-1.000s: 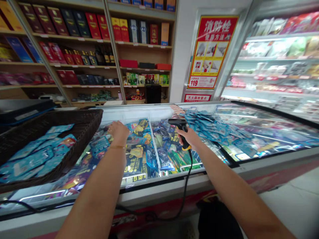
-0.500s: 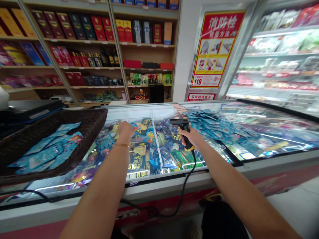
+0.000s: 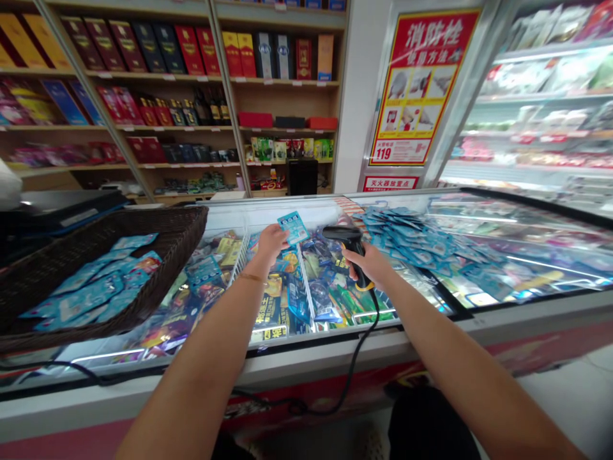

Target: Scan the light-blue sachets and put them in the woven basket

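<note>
Between its fingers my left hand point(image 3: 273, 243) grips a small blue packet point(image 3: 294, 228), held up over the glass-topped freezer point(image 3: 258, 214) with its printed side towards me. My right hand point(image 3: 371, 263) is wrapped round the handle of a black and yellow barcode scanner point(image 3: 352, 246), whose head points left towards the packet. A black cable point(image 3: 353, 367) runs from the scanner's grip down over the freezer's front edge. Right of the scanner lies a heaped pile of similar blue packets point(image 3: 407, 233) on the glass.
A dark woven basket point(image 3: 184, 236) with several blue packets stands at the left. Bagged goods fill the freezer under the glass. Behind are shelves of boxes point(image 3: 275, 61), a red poster point(image 3: 424, 89) and a lit refrigerated display point(image 3: 536, 115) at the right.
My left hand has moved right and now shows a blue packet raised near the scanner. My right hand and the scanner have stayed almost in place.
</note>
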`<action>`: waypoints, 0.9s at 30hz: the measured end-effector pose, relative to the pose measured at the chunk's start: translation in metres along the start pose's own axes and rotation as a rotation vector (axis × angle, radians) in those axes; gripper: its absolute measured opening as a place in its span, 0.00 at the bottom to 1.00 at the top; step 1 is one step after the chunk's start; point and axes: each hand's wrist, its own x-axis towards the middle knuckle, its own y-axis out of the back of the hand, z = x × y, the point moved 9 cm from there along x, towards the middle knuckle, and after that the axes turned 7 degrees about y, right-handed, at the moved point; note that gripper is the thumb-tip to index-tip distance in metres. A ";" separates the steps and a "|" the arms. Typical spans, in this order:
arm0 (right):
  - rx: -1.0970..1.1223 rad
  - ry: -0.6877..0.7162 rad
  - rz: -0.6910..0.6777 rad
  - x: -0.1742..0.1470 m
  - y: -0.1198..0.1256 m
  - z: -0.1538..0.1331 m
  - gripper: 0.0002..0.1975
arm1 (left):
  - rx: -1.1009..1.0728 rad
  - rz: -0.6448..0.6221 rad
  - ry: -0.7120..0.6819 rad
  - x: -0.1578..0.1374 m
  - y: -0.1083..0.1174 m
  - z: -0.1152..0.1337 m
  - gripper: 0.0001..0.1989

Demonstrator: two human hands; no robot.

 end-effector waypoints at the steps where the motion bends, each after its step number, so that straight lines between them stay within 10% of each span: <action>1: -0.017 0.006 -0.003 -0.001 -0.001 -0.001 0.19 | -0.017 -0.020 0.012 -0.001 -0.003 -0.003 0.21; 27: -0.098 0.037 -0.056 -0.004 -0.009 -0.011 0.12 | -0.049 -0.067 0.039 -0.001 -0.006 -0.013 0.18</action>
